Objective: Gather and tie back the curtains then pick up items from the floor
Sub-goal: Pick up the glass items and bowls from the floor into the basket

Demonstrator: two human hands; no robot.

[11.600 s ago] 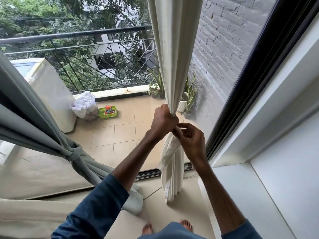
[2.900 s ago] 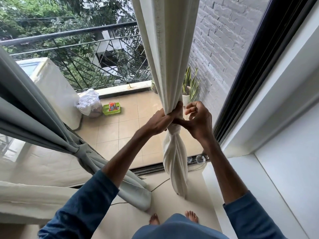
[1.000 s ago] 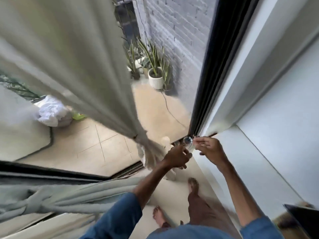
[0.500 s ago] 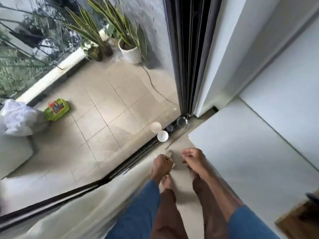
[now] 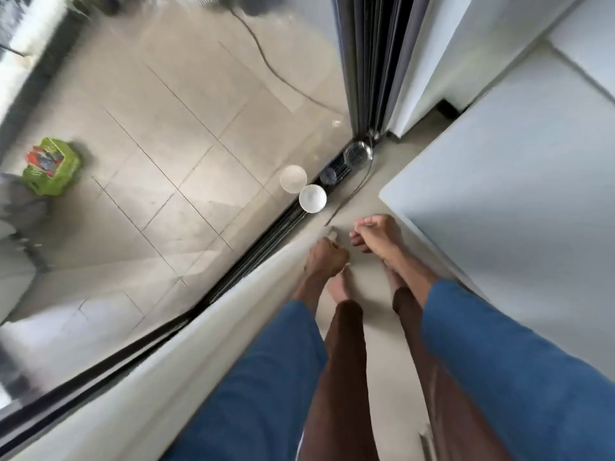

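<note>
Loose blue long sleeves (image 5: 499, 361) on both arms, bare hands (image 5: 324, 257), bare feet (image 5: 339, 289)

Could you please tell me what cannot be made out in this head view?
Head view throughout.
Left hand and right hand: curled fingers hide whether they hold anything.
Green basket: contents smeared by motion blur.
Clear round items in the corner: too small and see-through to identify.

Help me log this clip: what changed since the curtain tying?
Both hands came down from the knot in the cream curtain to the floor by the door track; left hand and right hand curled, grip unclear. White round item and green basket stayed put.
</note>
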